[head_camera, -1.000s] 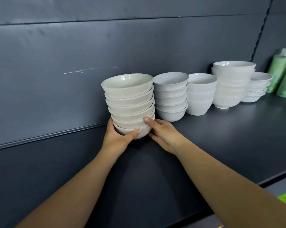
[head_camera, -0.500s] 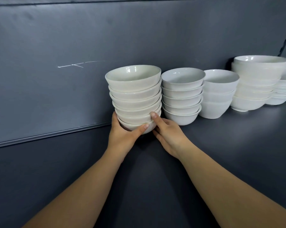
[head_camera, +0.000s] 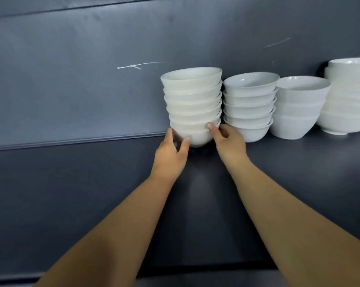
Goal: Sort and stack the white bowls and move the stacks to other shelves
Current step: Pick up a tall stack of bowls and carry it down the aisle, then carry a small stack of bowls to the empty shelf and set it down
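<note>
Left forearm (head_camera: 117,224), right forearm (head_camera: 289,214): bare along whole visible length. Left hand (head_camera: 170,156), right hand (head_camera: 231,148): bare. Right thumbnail short, pale. Left fingers (head_camera: 170,134) slightly motion-blurred.

No words, numbers, labels or signs can be read anywhere here. The white bowls (head_camera: 192,104) show plain sides with no print on them. The only marks are two thin white scratches on the dark wall (head_camera: 71,90). One scratch (head_camera: 133,66) is in the upper middle of the frame and the other scratch (head_camera: 276,42) is in the upper right. They are just lines and do not make letters.
</note>
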The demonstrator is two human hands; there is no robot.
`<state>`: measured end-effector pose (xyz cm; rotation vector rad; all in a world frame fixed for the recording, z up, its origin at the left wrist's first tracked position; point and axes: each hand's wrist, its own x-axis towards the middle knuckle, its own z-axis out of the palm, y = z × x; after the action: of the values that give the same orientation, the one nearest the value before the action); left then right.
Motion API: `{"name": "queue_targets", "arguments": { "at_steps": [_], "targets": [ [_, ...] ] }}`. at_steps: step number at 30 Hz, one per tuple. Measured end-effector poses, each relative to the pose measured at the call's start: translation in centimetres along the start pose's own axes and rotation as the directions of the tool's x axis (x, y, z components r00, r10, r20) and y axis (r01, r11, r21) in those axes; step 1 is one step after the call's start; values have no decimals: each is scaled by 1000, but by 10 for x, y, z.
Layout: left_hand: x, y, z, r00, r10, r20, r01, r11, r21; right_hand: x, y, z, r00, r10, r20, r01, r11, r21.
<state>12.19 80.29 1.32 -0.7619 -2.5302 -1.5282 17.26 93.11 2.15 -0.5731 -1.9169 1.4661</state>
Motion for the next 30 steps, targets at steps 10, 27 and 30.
{"name": "queue_targets", "arguments": {
  "at_steps": [10,27,30],
  "targets": [
    [-141,-4,-109,940,338,-39,-309,896,319,-130,-47,10,886,-340,315,406,897,-173],
    [-444,-123,-482,888,-14,-460,352,664,660,-461,-140,292,102,-646,757,925,342,167],
    [-495,-139,-538,816,-35,-576,454,656,603,-527,-159,347,19,-655,755,886,361,290]
  ]
}}
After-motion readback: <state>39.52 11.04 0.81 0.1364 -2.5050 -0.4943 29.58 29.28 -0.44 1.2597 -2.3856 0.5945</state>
